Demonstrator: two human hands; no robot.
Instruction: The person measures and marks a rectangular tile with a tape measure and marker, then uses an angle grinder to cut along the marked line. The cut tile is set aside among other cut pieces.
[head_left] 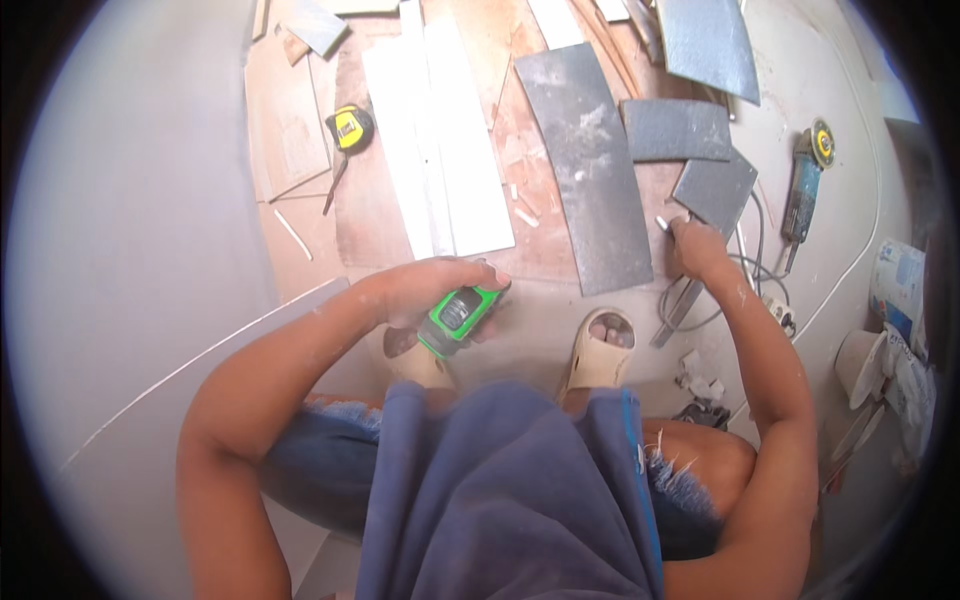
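A: Left hand [425,290]?
B: Gripping a green and black tool [458,318], fingers wrapped over its top end. Sitting low centre in the head view, just above the knees and beside the beige sandal [600,345].

A: Right hand [700,248]?
B: Reaching out to the right, pinching a small pale piece [664,221] at the fingertips. Touching the corner of the small grey tile [714,190]. Cannot tell what the piece is, too small.

A: Lying around it?
B: Long grey tile [590,165] running just left of the right hand, another grey tile [676,130] above it, a larger one [708,40] near the top edge. White strips [440,150] lying side by side on the brown board, well left of the grey tiles. Yellow tape measure [350,128] sitting further left, tape sticking out downward. Blue angle grinder [805,190] resting at far right, cable [745,270] looping toward the right wrist.

A: Anything else?
B: Large pale panel [150,250] filling the left side. White bucket [862,362] standing at the right rim.
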